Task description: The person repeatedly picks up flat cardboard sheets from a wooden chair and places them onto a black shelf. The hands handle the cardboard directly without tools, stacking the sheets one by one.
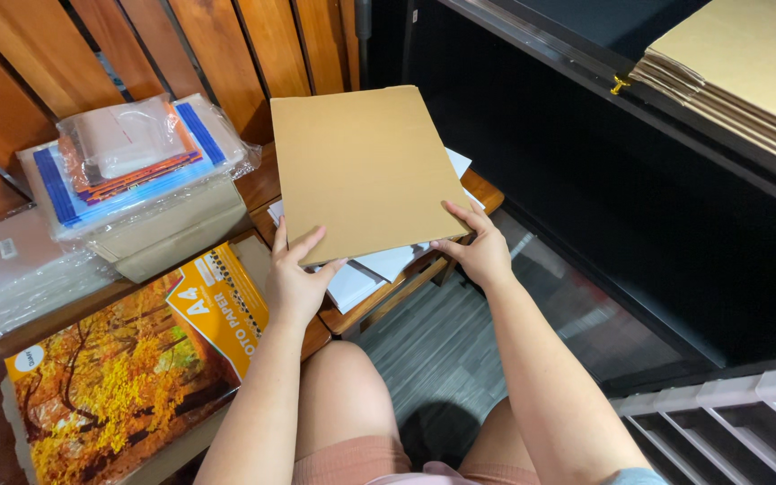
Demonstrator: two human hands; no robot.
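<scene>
Head view looks down on a low wooden bench (271,184) of reddish-brown boards, set against a wall of slanted wooden slats (181,45). Grey plank flooring (442,350) shows below its edge, between the person's bare knees. To the right stands a dark cabinet (675,233), and on its top lies a stack of flat brown cardboard sheets (747,72). At the lower right corner a pale plastic rack (729,413) comes into view.

On the bench, at the left, a bundle of stationery in clear plastic wrap (136,162) rests on a tan parcel (177,235), with more clear plastic sleeves (11,278) just beside it. Nearer the person lies a pack of photo paper (127,359) printed with yellow autumn trees.

Both hands hold one brown cardboard sheet (365,166), tilted up above a pile of white paper sheets (370,269) that lies on the bench's right end. The left hand (296,278) takes the sheet's lower left corner: its grip is a loose pinch, thumb and forefinger spread on the top face, the other fingers hidden under the card. The right hand (478,247) takes the lower right edge in a pinching grip, thumb lying along the top face near the corner, fingers curled beneath. The sheet's far edge points toward the slat wall, and its near edge hangs over the white paper.
</scene>
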